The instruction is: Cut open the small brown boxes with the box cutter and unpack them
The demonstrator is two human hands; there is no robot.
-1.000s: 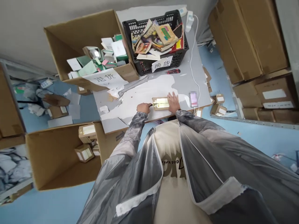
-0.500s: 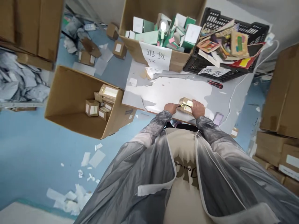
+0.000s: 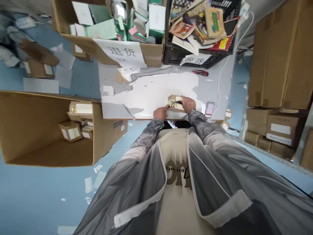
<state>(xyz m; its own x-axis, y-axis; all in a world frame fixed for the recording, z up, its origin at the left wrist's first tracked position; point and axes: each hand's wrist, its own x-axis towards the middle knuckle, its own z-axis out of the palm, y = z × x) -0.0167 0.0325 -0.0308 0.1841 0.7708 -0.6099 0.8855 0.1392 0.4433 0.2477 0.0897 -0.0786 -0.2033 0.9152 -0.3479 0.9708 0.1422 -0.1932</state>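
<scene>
A small cardboard box (image 3: 173, 99) with shiny clear tape and a pale label lies near the front edge of the white worktable (image 3: 151, 94). My left hand (image 3: 160, 113) is closed at its near left corner, fingers pinched on the end of a thin curved strip (image 3: 174, 103) that looks like packing tape. That strip arches over the box towards my right hand (image 3: 188, 103), which is wrapped round the box's right side. The right fingertips are partly hidden, so whether they also touch the strip cannot be made out.
Behind stand a carton (image 3: 154, 54) of green and white boxes and a black crate (image 3: 168, 58) of books. A red-black cutter (image 3: 200, 72) and a phone (image 3: 209, 109) lie on the right. A large open carton (image 3: 29, 130) with small boxes stands left; stacked cartons (image 3: 271, 65) stand right.
The view has shifted, so the table appears further left. Both hands stay at the small box, and the strip between them now shows as a raised arch.
</scene>
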